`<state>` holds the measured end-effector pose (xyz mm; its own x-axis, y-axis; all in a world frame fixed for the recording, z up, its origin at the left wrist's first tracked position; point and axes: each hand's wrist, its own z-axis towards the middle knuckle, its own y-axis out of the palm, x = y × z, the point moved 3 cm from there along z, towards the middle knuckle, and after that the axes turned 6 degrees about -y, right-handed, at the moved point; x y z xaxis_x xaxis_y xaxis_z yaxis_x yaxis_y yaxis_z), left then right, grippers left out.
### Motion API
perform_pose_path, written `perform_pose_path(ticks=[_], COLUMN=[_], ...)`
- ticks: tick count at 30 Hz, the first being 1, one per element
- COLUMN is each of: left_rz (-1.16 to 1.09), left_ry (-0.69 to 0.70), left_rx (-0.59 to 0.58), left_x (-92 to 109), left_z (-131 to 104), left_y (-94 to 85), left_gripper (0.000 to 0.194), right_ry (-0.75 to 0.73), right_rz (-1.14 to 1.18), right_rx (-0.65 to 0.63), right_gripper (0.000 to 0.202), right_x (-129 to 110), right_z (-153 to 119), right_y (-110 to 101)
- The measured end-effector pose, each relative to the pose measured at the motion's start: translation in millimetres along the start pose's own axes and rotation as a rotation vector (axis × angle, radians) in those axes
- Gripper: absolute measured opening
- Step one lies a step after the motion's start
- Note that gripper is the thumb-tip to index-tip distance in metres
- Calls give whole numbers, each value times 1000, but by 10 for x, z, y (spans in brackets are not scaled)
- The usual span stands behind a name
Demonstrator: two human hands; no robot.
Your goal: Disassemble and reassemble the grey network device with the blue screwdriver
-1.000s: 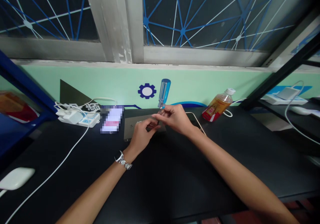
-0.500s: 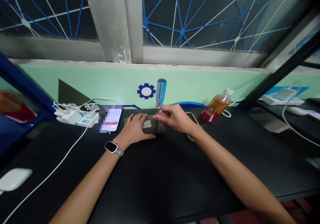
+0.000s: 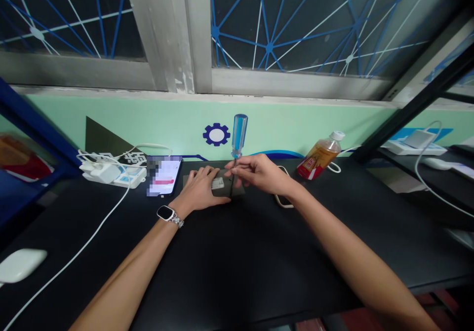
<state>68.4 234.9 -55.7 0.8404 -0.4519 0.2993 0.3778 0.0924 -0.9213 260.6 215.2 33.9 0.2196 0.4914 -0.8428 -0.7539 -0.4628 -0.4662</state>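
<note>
A screwdriver [image 3: 240, 132] with a clear and blue handle stands nearly upright, its tip down at a dark flat box [image 3: 237, 191]. My right hand [image 3: 261, 173] is closed in a pinch around its thin shaft, just below the handle. The exact spot where the tip meets the box is hard to make out. My left hand [image 3: 200, 190] lies across the box's left part, fingers over the far side and thumb along the near edge, holding it against the black desk [image 3: 229, 262]. A white label [image 3: 217, 183] shows on the box beside the left fingers.
Left of the box lies a lit phone [image 3: 165, 177]. Farther left are a white power strip [image 3: 111, 173] with cables and a white mouse-like object [image 3: 24, 264]. On the right, another phone [image 3: 283, 201] lies partly behind my right hand, near a tilted drink bottle [image 3: 320, 156].
My right fingers have shifted slightly on the screwdriver's shaft, and its handle has turned a little. My left hand and the box have stayed in place.
</note>
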Motion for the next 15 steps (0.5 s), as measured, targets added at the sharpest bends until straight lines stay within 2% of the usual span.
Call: perform_pose_path(ticks=[3, 7, 15], left_rz=[-2, -8, 9], left_ry=[0, -1, -4], left_rx=[14, 6, -1], left_x=[4, 8, 11], left_z=[-8, -19, -26], left_y=[-4, -10, -5], left_gripper=[88, 88, 79], right_ry=[9, 5, -6], right_rz=[-64, -150, -194], right_rx=[78, 171, 252], right_gripper=[20, 29, 39], right_x=[-8, -16, 8], right_z=[-5, 5, 22], right_y=[-1, 24, 89])
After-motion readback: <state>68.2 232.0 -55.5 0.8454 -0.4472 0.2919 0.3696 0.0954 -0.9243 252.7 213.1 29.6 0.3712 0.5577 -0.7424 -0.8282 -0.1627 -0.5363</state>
